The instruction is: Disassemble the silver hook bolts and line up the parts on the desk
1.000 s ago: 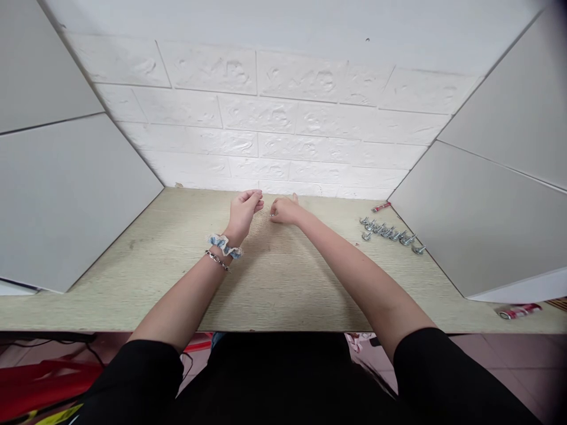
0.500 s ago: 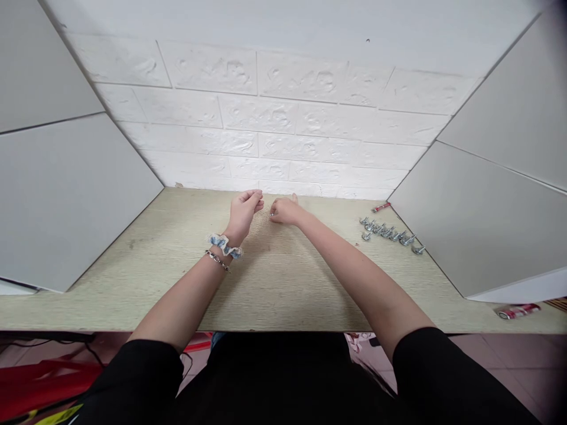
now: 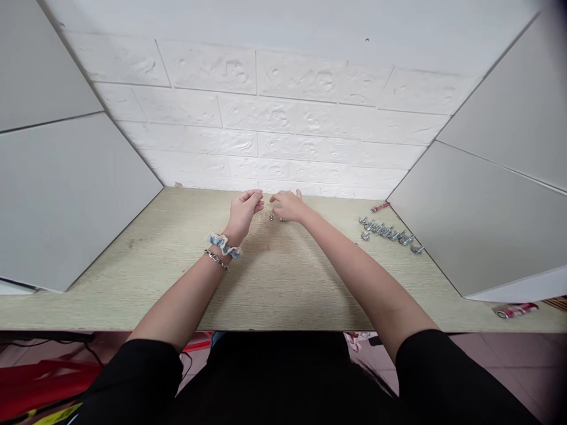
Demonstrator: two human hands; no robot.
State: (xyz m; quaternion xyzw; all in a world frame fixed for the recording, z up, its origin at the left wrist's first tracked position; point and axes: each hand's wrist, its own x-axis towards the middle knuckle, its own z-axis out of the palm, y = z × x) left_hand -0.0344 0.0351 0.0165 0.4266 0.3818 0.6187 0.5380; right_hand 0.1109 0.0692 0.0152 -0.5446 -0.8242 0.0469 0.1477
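Note:
My left hand is held just above the table near the wall, its fingers curled together. Whatever may be in that pinch is too small or hidden to make out. To its right, my right hand is open with the fingers apart. A small shiny metal piece stands on the table below its fingertips, apart from them. Another metal piece peeks out from under the right hand, mostly covered by it.
Several metal feet with threaded studs and round bases lie in a group at the right of the wooden table. A red battery lies behind them; another red battery is near the front right. White brick-pattern wall and grey side panels border the table.
My right hand has let go of the small metal piece, spread its fingers and lifted slightly. The piece now stands free on the table. My left hand has not moved.

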